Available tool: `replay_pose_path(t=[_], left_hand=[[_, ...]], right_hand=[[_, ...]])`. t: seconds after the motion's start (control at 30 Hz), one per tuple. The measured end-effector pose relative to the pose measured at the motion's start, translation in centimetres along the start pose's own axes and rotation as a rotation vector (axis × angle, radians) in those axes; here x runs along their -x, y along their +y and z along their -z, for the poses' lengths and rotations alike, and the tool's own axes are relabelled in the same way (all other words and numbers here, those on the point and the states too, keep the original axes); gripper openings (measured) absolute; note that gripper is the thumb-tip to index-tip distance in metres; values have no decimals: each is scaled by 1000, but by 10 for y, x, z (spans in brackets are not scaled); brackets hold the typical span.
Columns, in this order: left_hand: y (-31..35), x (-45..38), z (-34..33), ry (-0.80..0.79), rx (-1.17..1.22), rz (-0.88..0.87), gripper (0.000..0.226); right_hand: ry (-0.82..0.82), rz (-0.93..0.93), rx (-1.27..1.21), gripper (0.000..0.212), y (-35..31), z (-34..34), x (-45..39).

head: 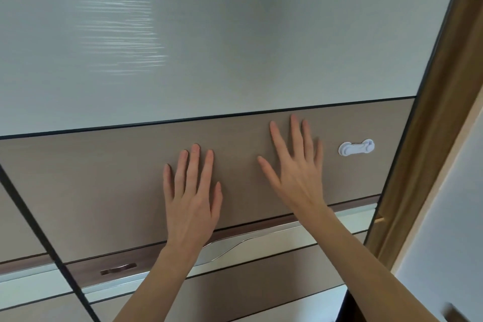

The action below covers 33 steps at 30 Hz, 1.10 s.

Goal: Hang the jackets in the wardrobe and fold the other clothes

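Pressing flat against the wardrobe door (235,138), both hands are seen with fingers straight and spread, nothing gripped in either. The left hand (192,198) is laid on the brown middle panel (104,178), fingertips pointing up; the right hand (298,172) is set just beside it to the right and a little higher, its fingertips close under the dark line that divides the brown panel from the pale glossy panel (209,34) above. A white plastic latch (356,147) is fixed to the brown panel near the right hand, apart from it. Below the wrists a silver handle strip (235,244) is crossed by both forearms. A wooden frame (428,138) is seen at the right edge. No jackets or other clothes are in view
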<state>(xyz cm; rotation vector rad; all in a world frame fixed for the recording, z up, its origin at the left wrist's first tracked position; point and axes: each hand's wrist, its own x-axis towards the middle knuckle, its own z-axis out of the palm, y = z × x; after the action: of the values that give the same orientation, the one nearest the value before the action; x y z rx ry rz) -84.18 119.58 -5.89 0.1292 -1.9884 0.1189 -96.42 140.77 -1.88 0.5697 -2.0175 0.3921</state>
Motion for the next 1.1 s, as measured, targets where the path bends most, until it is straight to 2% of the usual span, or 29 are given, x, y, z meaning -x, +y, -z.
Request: replay_pose_path(t=[0.1, 0.4, 0.57, 0.77, 1.1], left_hand=[[2, -2, -3, 15, 3, -7, 66], [18, -4, -12, 31, -5, -10, 68], [23, 3, -17, 59, -28, 105, 71], [37, 5, -26, 1, -30, 47, 69], [59, -2, -35, -5, -32, 17, 67]], right_hand=[[1, -68, -26, 76, 8, -4, -1], [-63, -101, -70, 77, 63, -4, -4], [-104, -135, -124, 79, 88, 4, -5], [-123, -140, -156, 79, 118, 6, -6], [-106, -119, -138, 79, 152, 7, -5]])
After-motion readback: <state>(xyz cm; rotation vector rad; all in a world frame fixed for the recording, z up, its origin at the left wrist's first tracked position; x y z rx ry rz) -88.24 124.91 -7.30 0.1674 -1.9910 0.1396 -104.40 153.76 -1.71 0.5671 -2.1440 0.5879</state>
